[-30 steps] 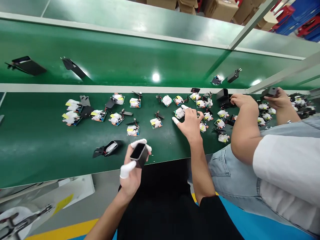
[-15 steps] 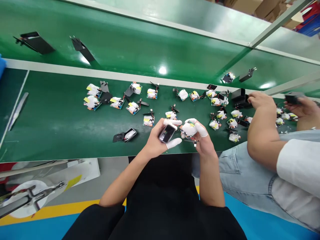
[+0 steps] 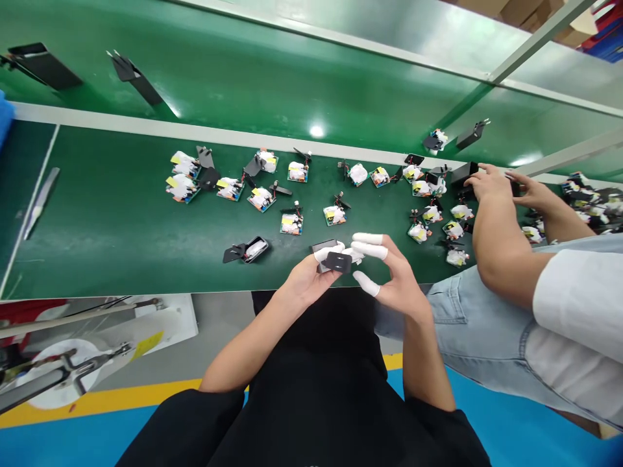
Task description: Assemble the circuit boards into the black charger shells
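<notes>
My left hand (image 3: 310,280), with white finger cots, is closed around a small black casing (image 3: 322,245). A black end cap (image 3: 339,262) lies in front of the casing by my left fingertips. The white-covered circuit board (image 3: 355,255) shows at the casing's right side, partly hidden; how far it sits inside I cannot tell. My right hand (image 3: 396,279), also in white finger cots, is open just right of the board, thumb and fingers apart. On the green table left of my hands lies another casing (image 3: 256,249) with a white-covered board inside and its black cap beside it.
Several circuit boards (image 3: 291,224) with white filler and wired black caps lie across the green table (image 3: 121,246). A metal blade-like tool (image 3: 41,202) rests at far left. At right, a co-worker's hands (image 3: 491,185) are at black casings. A green panel (image 3: 253,84) rises behind.
My right hand has let go of the circuit board, which is now at the casing in my left hand. The co-worker's two hands have come together.
</notes>
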